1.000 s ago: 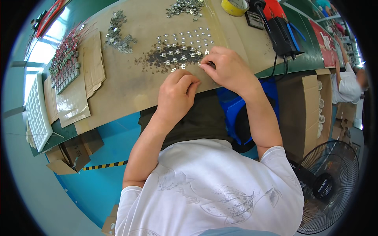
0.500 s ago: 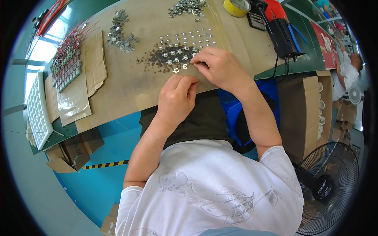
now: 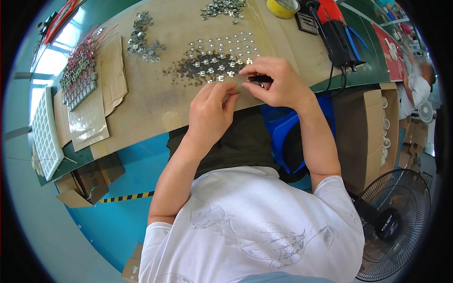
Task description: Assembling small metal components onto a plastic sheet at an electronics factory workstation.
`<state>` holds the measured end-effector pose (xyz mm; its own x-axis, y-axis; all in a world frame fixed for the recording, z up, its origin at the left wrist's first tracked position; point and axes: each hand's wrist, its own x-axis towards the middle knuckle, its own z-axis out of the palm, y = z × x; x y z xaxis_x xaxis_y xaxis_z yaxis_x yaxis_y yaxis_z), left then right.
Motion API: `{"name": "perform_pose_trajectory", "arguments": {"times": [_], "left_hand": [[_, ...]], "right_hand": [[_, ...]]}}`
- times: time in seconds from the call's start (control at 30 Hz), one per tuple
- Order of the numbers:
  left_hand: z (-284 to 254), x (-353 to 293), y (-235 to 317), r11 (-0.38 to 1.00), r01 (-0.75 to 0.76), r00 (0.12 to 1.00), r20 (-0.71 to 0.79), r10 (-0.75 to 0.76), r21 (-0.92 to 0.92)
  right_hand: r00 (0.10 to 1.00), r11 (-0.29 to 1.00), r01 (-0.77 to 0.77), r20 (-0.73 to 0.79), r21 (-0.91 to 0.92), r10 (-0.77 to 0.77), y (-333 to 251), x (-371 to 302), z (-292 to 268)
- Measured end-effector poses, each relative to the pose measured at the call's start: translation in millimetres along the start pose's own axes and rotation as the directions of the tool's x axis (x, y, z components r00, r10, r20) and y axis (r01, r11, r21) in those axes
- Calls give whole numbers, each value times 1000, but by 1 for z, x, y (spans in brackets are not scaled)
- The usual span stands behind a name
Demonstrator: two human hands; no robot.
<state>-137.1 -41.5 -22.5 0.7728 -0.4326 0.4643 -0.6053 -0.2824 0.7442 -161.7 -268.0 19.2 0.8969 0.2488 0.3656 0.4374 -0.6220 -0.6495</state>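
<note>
My right hand is closed around a slim black tool, whose kind I cannot make out. It hovers by the table's near edge. Close by on its left, my left hand has thumb and fingers pinched together; whatever may be between them is hidden or too small to name. The fingertips of both hands are a small gap apart. Just beyond them, rows of small shiny metal clips are laid out on the brown board. The nearer rows lie on a dark stained patch with brown crumbs.
Two heaps of loose metal pieces, one left and one far, lie on the board. Wired parts and a white grid tray stand left. Yellow tape and a black corded device sit right. A fan stands lower right.
My right hand has drawn back to the right, away from the clips, and turned so the black tool shows more. My left hand has barely shifted, its fingertips slightly higher.
</note>
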Motion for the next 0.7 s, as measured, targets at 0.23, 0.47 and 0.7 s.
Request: {"name": "perform_pose_trajectory", "arguments": {"times": [0.23,0.47,0.7], "left_hand": [[3,1,4,997,40,999,36,-37,-66],[5,2,-1,1000,-24,999,23,24,-7],[5,3,-1,1000,-4,999,34,4,-7]], "right_hand": [[999,998,-31,22,50,30,0,-11,-11],[999,997,2,35,-77,1,0,-18,-5],[997,992,68,53,-109,-62,-3,-14,0]]}}
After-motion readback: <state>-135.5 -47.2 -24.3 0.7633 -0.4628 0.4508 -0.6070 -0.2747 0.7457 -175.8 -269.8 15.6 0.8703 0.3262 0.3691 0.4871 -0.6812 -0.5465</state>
